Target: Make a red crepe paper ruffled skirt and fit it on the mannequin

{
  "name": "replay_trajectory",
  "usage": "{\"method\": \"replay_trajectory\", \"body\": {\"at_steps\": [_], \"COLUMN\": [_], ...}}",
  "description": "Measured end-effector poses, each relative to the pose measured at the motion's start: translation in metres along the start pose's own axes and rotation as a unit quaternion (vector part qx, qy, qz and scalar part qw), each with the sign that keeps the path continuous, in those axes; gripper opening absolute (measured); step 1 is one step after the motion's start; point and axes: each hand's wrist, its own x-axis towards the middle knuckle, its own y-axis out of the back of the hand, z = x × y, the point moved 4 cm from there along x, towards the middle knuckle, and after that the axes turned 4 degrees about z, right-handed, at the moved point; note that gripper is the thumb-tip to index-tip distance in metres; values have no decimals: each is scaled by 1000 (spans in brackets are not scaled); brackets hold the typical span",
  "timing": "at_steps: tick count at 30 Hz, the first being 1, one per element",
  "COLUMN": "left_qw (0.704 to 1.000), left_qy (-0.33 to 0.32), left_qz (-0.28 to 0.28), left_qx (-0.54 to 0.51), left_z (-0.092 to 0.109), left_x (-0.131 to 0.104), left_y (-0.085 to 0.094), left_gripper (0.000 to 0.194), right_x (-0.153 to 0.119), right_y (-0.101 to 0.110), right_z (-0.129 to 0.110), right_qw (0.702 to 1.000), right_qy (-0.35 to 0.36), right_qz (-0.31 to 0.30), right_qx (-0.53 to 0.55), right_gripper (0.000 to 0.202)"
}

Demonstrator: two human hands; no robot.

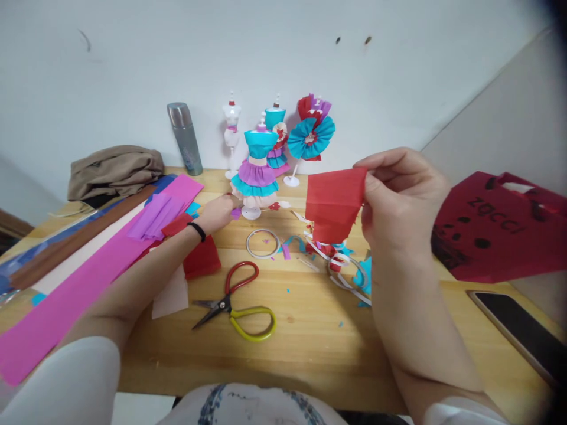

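Observation:
My right hand [398, 195] pinches a piece of red crepe paper [332, 203] by its upper right corner, holding it up above the table. My left hand [218, 213] is stretched forward beside the skirt of a small dress-form mannequin [256, 168] in a blue, purple and cream ruffled paper dress. The fingers of that hand are mostly hidden, so its grip does not show. Under my left forearm lie red paper [202, 258] and a pale paper piece [172, 295]. Scissors [227, 304] with one red and one yellow handle lie spread apart on the table.
Behind stand a mostly white mannequin [231, 133], two more dressed mannequins and a flask [185, 139]. Long paper strips [101, 274] and brown cloth [115, 171] lie left. Tape rolls [263, 244] and scraps are in the middle. A red bag [500, 230] and phone [518, 330] are right.

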Motion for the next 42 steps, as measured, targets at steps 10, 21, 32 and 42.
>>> {"method": "replay_trajectory", "body": {"at_steps": [10,21,32,42], "left_qw": [979,964,943,830], "left_qy": [-155,-208,-206,-17], "left_qz": [-93,-104,-92,-81], "left_qx": [-91,-126,-246,-552], "left_z": [45,45,52,64], "left_x": [-24,-24,-21,-23], "left_y": [-4,-29,-23,17], "left_gripper": [28,29,20,26], "right_x": [5,11,15,13], "right_y": [-2,3,8,5], "right_z": [-1,5,-7,-4], "right_qw": [1000,997,990,960], "right_qy": [3,-44,-109,-129], "right_qz": [-5,-60,-50,-147], "right_qx": [-13,8,80,200], "right_gripper": [13,17,12,21]}}
